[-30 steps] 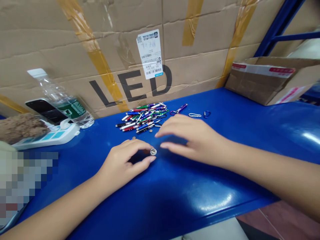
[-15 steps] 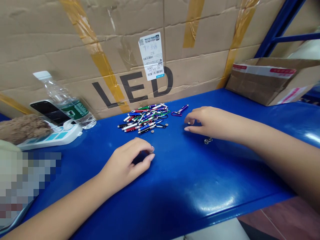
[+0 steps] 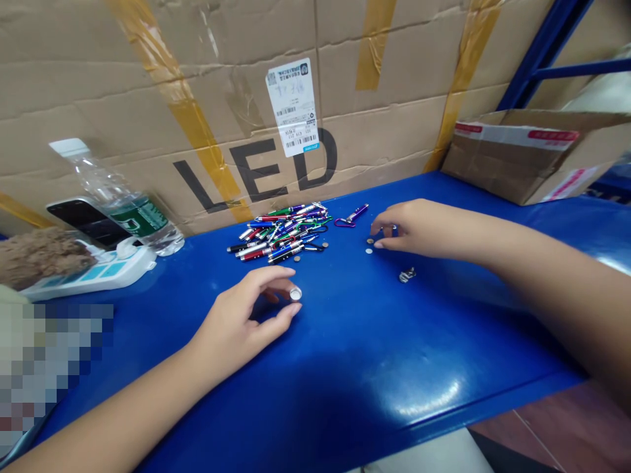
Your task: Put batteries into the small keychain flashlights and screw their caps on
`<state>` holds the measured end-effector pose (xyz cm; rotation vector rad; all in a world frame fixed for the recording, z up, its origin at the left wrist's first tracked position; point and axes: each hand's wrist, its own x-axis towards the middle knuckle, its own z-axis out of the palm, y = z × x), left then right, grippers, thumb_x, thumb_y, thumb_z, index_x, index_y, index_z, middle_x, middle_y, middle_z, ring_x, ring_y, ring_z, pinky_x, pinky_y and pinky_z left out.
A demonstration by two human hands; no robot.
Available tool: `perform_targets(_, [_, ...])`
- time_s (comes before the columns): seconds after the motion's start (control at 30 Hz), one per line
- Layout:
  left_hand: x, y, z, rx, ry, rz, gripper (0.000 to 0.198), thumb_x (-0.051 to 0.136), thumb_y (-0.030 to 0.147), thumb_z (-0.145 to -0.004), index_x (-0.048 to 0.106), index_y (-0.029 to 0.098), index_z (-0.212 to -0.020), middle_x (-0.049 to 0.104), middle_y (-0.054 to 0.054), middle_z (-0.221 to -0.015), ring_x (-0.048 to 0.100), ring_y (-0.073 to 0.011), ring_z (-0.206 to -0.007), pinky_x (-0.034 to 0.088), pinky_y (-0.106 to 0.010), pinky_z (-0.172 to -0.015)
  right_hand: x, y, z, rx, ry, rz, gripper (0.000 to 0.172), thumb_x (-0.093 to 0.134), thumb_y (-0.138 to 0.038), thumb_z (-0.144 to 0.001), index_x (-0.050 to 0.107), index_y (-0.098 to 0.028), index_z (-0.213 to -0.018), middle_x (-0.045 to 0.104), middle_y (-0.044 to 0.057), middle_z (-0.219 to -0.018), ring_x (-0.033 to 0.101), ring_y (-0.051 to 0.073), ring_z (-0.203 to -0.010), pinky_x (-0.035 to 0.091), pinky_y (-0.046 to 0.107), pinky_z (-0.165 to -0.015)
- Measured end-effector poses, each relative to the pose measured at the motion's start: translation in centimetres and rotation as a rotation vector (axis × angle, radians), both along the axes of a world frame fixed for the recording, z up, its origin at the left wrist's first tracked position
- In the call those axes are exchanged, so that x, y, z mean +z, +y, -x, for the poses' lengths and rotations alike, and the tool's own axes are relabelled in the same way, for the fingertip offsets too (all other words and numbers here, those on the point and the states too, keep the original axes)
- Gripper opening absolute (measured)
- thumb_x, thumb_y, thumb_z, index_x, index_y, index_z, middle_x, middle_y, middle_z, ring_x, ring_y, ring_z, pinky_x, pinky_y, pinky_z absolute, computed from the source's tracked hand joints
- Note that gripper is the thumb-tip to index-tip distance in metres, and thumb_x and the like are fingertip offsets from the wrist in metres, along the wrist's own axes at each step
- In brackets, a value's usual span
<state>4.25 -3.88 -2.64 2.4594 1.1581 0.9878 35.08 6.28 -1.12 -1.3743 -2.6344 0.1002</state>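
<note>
My left hand point(image 3: 251, 309) is above the blue table, thumb and fingers curved around a small round silver button cell point(image 3: 295, 294) at the fingertips. My right hand point(image 3: 411, 226) hovers low over the table with thumb and forefinger apart. Close to its fingertips lie two small discs, a dull one point(image 3: 369, 241) and a pale one point(image 3: 369, 251). Below that hand is a little cluster of shiny silver button cells point(image 3: 407, 275). A heap of colourful mini pen flashlights point(image 3: 280, 233) with clips lies beyond my left hand. One purple flashlight point(image 3: 355, 213) lies apart from it.
Behind the table point(image 3: 345, 355) stands a large cardboard box point(image 3: 394, 138) marked LED. At left are a water bottle point(image 3: 140, 217), a phone point(image 3: 83, 220) and a white power strip point(image 3: 113, 268). An open carton point(image 3: 507, 161) sits at the back right.
My left fingers have opened a little, turning the button cell's round face into view. My right hand has drawn slightly away, and two discs now show beside its fingertips.
</note>
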Motion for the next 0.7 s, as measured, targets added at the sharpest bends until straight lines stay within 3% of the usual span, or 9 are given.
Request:
perform_targets(0.27, [0.2,-0.3,-0.2,-0.012,0.033,0.000,0.033,0.060,0.019,-0.083,0.053,0.021,-0.114,0.072,-0.003,-0.091,0.069,-0.0139,-0.079,0.059,-0.027,-0.074,-0.4,-0.2,1.2,0.024,0.001,0.054,0.018,0.059,-0.030,-0.080,0.072,-0.024,-0.092,0.071,0.003,-0.090,0.063,0.017,-0.073,0.044,0.025,-0.059])
perform_targets(0.7, [0.4,-0.2,-0.1,0.004,0.118,-0.068,0.026,0.059,0.022,-0.084,0.058,0.021,-0.110,0.072,-0.002,-0.094,0.070,-0.0126,-0.077,0.057,-0.024,-0.073,-0.9,0.1,0.8,0.107,-0.006,0.074,0.019,0.059,-0.032,-0.081,0.072,-0.025,-0.091,0.070,0.003,-0.089,0.063,0.017,-0.074,0.045,0.026,-0.062])
